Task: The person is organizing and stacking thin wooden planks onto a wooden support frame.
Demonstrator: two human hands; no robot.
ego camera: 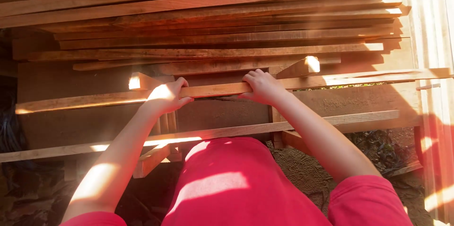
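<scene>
A long thin wooden plank (359,78) runs left to right across the middle of the view. My left hand (165,96) grips it left of centre, and my right hand (262,86) grips it a little further right, fingers curled over its top edge. Both arms reach forward from a red shirt at the bottom. Just beyond the plank lies a big stack of similar planks (213,22), piled flat. A second long plank (359,118) lies lower and closer to me, across a wooden frame.
Two short wooden blocks (302,66) stick up behind the held plank. Dark wooden boards (71,122) form the frame below. Bare dirt ground (307,169) shows at the lower right. A pale corrugated sheet (432,32) stands along the right edge.
</scene>
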